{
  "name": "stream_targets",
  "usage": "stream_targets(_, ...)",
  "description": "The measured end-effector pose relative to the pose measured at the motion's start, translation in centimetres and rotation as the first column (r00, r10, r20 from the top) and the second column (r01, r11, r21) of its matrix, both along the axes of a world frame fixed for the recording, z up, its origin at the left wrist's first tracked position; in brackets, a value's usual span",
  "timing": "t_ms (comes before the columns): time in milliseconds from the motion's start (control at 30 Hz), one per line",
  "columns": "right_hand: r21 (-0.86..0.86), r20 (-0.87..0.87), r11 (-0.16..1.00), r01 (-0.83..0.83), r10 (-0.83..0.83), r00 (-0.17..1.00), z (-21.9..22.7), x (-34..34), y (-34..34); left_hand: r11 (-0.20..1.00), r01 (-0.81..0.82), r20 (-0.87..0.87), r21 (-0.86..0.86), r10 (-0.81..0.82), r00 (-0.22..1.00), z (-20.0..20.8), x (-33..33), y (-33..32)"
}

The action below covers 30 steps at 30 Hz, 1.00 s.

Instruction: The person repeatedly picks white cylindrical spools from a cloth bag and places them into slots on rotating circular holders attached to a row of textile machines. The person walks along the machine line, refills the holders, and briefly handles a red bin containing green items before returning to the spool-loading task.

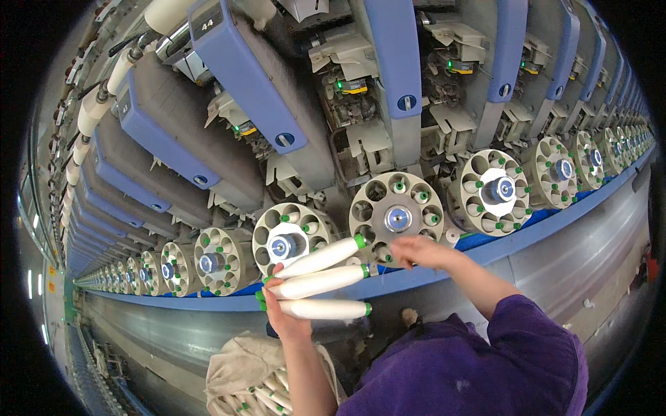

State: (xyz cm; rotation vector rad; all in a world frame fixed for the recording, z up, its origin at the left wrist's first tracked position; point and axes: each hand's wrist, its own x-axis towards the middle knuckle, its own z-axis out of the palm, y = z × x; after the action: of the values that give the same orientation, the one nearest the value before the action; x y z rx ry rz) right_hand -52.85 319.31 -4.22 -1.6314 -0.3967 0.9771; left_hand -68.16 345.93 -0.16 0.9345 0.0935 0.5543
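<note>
Your left hand [286,313], left of centre in the lower half of the frame, is closed around three white yarn bobbins [320,283], gripping them near their left ends. They fan out toward the middle of the frame, green tips showing at the right; at the left, your fingers partly cover the ends, so only bits of green poke past. How your fingers are set behind the bobbins is hidden.

Your right hand [420,251], just right of centre, is at the lower edge of the round magazine [380,229] in the middle of the frame. Its fingers are bent and slightly blurred; you cannot tell whether they pinch anything, nor whether they touch the magazine. It covers some lower-right pockets, so what sits in those can't be read. Green tips show in a few upper and right pockets.

The top bobbin's left part overlaps the neighbouring magazine [261,239] and hides its lower right. At lower left, the cloth sack [232,362] holds more bobbins [272,396], cut off by the bottom edge and partly behind your left forearm. Your purple sleeve [534,333] fills the lower right. Farther magazines shrink toward both sides, their contents too small to make out.
</note>
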Motion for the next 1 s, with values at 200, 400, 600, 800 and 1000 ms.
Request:
stream_targets(200,0.611,-0.74,0.565,0.555,0.159,0.653,-4.7,2.0,0.2,0.997,0.028,-0.13,0.067,-0.019,0.991,-2.6,3.6,0.9)
stream_targets(400,0.499,-0.864,0.524,0.69,0.235,0.446,-5.3,1.0,3.0,0.876,-0.135,-0.163,0.463,0.234,0.959,-2.5,7.1,-1.6)
stream_targets(600,0.547,-0.833,0.522,0.655,0.263,0.486,-0.9,-1.2,5.2,0.53,-0.149,-0.041,0.835,0.33,0.943,-3.4,11.8,-4.7)
stream_targets(800,0.656,-0.502,0.649,0.386,-0.007,0.865,2.5,-0.5,3.1,0.75,0.136,-0.262,0.648,0.052,0.964,-3.5,11.9,-3.8)
stream_targets(1000,-0.023,0.035,0.942,-0.334,0.335,0.942,0.5,-0.3,5.3,0.98,0.069,-0.104,-0.186,-0.089,0.991,0.6,9.5,0.6)
